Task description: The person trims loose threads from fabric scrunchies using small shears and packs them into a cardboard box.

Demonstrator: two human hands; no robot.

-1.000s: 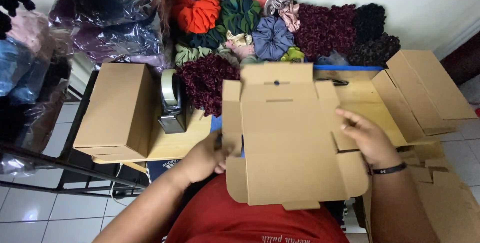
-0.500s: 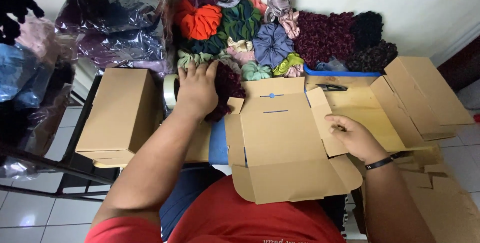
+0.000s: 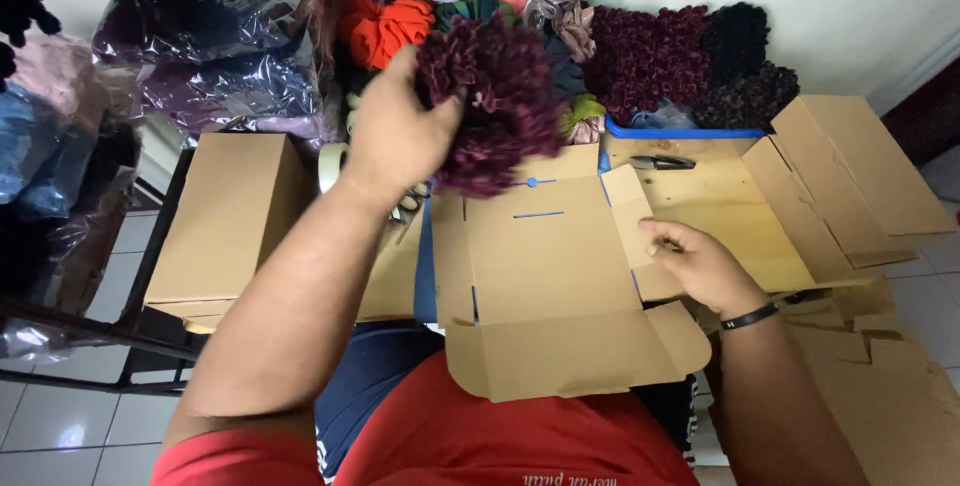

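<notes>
Scrunchie lifted above a half-folded box.
Left hand [image 3: 395, 141] grips maroon scrunchie [image 3: 495, 96]; right hand [image 3: 700, 266], fingers resting loosely, steadies the empty flat box [image 3: 550, 276] at frame centre.

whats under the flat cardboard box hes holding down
The flat cardboard box lies on a wooden table, with a blue strip showing at its left edge; whatever else lies beneath is covered.

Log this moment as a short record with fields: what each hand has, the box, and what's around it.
left hand: raised, gripping a dark maroon ruffled scrunchie
right hand: resting on the right flap of the flat cardboard box
box state: unfolded, flaps open, nothing inside
behind: pile of coloured scrunchies against the wall
left side: closed cardboard box
right side: stack of flat boxes
</notes>
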